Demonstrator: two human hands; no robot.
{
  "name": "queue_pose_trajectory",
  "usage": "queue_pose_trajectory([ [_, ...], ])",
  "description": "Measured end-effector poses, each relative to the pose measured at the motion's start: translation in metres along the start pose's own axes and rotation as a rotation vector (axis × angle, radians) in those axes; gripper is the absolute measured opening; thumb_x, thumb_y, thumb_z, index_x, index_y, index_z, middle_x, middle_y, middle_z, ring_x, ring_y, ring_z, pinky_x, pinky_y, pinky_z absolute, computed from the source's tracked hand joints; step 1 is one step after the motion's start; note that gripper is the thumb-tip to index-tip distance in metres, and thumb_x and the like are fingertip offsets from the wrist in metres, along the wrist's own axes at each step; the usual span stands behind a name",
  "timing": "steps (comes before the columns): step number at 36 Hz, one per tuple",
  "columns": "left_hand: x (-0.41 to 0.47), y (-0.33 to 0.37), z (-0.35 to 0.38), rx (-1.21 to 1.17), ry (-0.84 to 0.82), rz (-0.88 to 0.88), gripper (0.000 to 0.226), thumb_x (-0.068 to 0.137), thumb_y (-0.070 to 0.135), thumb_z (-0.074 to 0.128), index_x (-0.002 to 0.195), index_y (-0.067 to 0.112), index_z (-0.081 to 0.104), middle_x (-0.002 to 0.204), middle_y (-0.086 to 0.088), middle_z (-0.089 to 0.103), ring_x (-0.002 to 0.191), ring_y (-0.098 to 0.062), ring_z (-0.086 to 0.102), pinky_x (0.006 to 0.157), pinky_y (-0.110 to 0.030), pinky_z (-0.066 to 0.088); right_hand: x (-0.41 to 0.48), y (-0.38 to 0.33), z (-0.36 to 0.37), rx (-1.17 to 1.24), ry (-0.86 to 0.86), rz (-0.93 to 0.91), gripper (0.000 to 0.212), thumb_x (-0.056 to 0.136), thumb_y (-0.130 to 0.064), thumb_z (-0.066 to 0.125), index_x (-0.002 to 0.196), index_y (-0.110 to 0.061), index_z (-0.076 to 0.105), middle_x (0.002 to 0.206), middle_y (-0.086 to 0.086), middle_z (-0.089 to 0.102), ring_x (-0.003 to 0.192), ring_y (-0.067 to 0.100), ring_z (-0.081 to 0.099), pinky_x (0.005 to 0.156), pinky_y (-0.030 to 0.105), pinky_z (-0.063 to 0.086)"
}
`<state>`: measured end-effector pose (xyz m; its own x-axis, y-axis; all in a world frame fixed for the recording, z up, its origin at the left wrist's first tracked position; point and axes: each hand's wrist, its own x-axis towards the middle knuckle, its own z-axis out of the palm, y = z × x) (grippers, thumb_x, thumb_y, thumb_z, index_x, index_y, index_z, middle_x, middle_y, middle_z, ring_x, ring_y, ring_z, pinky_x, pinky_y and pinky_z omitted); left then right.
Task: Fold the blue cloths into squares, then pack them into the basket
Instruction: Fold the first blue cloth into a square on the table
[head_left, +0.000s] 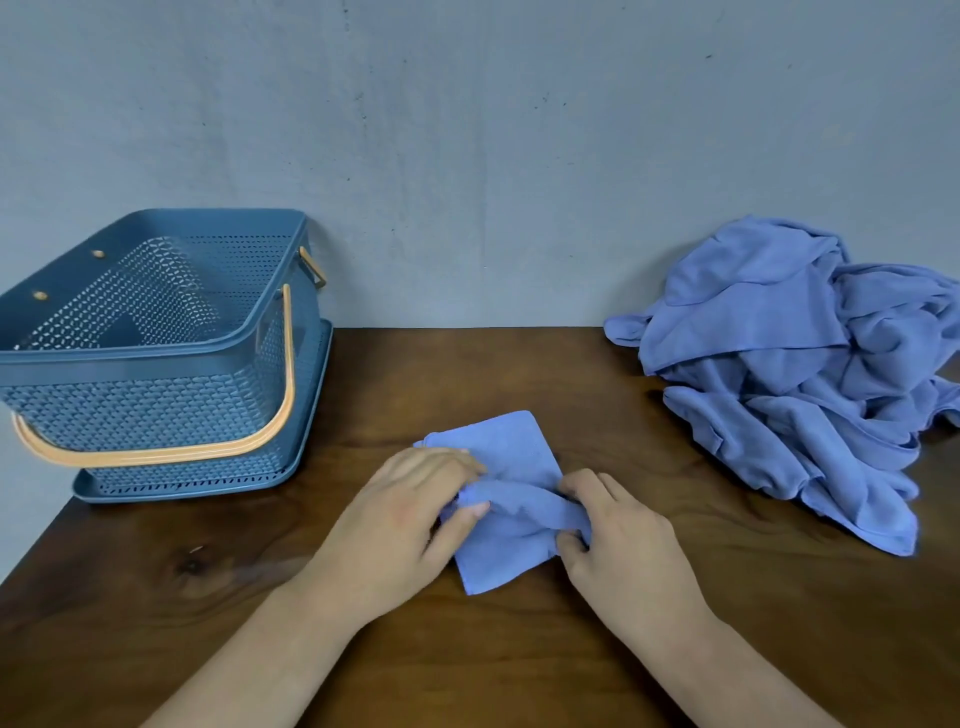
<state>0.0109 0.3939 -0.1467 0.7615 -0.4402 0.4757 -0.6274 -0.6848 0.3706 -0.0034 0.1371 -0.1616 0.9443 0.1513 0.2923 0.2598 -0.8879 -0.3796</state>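
The left hand (410, 519) and right hand (618, 540) both pinch one half-folded small blue cloth (498, 452), the blue plastic basket (156, 358) at frame left looks empty, and the crumpled blue cloth pile (779, 364) at right waits.

Folded cloth (511, 452), loose pile (779, 364), basket (130, 410)
The cloth, a small blue rectangle with a bunched ridge across its middle, lies tilted at near centre. The pile of crumpled blue cloths sits far right. The blue perforated basket stands upright far left, orange handle (156, 459) lowered.
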Motion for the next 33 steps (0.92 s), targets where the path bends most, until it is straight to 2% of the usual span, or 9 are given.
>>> queue_pose_trajectory([
  [2,-0.002,-0.005,0.001,-0.066,-0.133,0.049,0.02,0.101,0.038,0.068,0.117,0.029,0.062,0.132,0.021,0.062,0.137,0.003,0.049,0.116,-0.028,0.039,-0.001,0.002,0.001,0.0,0.062,-0.016,0.026,0.084,-0.022,0.068,0.102,-0.035,0.054,0.076,-0.018,0.052,0.061,0.007,0.053,0.052,0.016,0.039],
  [6,-0.003,-0.009,0.004,-0.114,-0.241,0.036,0.03,0.099,0.037,0.069,0.127,0.032,0.058,0.126,0.025,0.059,0.132,0.005,0.051,0.113,-0.026,0.041,-0.002,0.006,0.001,-0.094,0.179,-0.082,0.023,0.086,-0.021,0.072,0.082,-0.026,0.05,0.057,-0.015,0.036,0.046,0.008,0.039,0.041,0.019,0.029],
  [15,-0.004,-0.014,0.011,-0.049,-0.256,-0.046,0.014,0.092,0.043,0.064,0.104,0.039,0.058,0.143,0.027,0.055,0.144,0.012,0.036,0.117,-0.02,0.032,-0.011,0.025,-0.002,-0.218,0.106,-0.05,0.031,0.076,-0.01,0.08,0.102,-0.026,0.072,0.078,-0.015,0.057,0.067,0.008,0.054,0.047,0.023,0.048],
  [18,-0.002,-0.009,0.011,0.007,-0.252,-0.047,0.013,0.089,0.042,0.062,0.101,0.039,0.056,0.133,0.024,0.058,0.133,0.004,0.049,0.113,-0.024,0.036,-0.012,0.024,-0.006,-0.187,0.029,-0.119,0.046,0.078,-0.007,0.074,0.118,-0.028,0.069,0.112,-0.016,0.061,0.086,0.01,0.06,0.061,0.022,0.056],
  [20,-0.002,-0.006,0.01,0.018,-0.253,-0.047,0.015,0.089,0.041,0.062,0.103,0.038,0.056,0.131,0.023,0.057,0.128,-0.002,0.053,0.11,-0.027,0.038,-0.005,0.024,-0.006,-0.163,-0.088,-0.252,0.063,0.079,-0.004,0.069,0.136,-0.03,0.063,0.141,-0.015,0.054,0.114,0.013,0.061,0.09,0.028,0.057],
  [23,-0.008,-0.002,0.006,-0.055,-0.304,-0.061,0.029,0.09,0.056,0.067,0.112,0.041,0.056,0.144,0.028,0.048,0.145,0.006,0.035,0.121,-0.023,0.027,0.007,0.025,-0.014,-0.079,-0.351,-0.344,0.065,0.091,-0.022,0.049,0.154,-0.037,0.048,0.165,-0.026,0.031,0.154,0.003,0.025,0.127,0.032,0.023],
  [25,-0.01,-0.001,-0.001,-0.149,-0.356,-0.098,0.039,0.088,0.073,0.066,0.114,0.046,0.058,0.153,0.032,0.041,0.153,0.009,0.019,0.124,-0.023,0.016,0.015,0.024,-0.029,-0.081,-0.43,-0.336,0.065,0.09,-0.043,0.035,0.154,-0.043,0.047,0.164,-0.033,0.028,0.154,-0.009,0.013,0.129,0.027,0.009],
  [30,-0.003,-0.001,0.006,-0.24,-0.214,-0.188,0.033,0.104,0.065,0.044,0.104,0.042,0.069,0.139,0.034,0.052,0.14,0.002,0.043,0.117,-0.037,0.035,0.059,0.016,-0.044,-0.045,-0.293,-0.344,0.042,0.106,-0.06,0.037,0.104,-0.034,0.07,0.108,-0.021,0.069,0.117,-0.001,0.052,0.104,0.034,0.043],
  [33,-0.001,-0.003,0.016,-0.078,-0.213,-0.184,0.043,0.098,0.07,0.053,0.134,0.047,0.055,0.153,0.034,0.037,0.149,0.006,0.025,0.126,-0.038,0.025,0.083,0.018,-0.023,-0.046,-0.374,-0.376,0.048,0.102,-0.061,0.051,0.147,-0.041,0.055,0.151,-0.023,0.051,0.143,0.0,0.039,0.119,0.035,0.034],
])
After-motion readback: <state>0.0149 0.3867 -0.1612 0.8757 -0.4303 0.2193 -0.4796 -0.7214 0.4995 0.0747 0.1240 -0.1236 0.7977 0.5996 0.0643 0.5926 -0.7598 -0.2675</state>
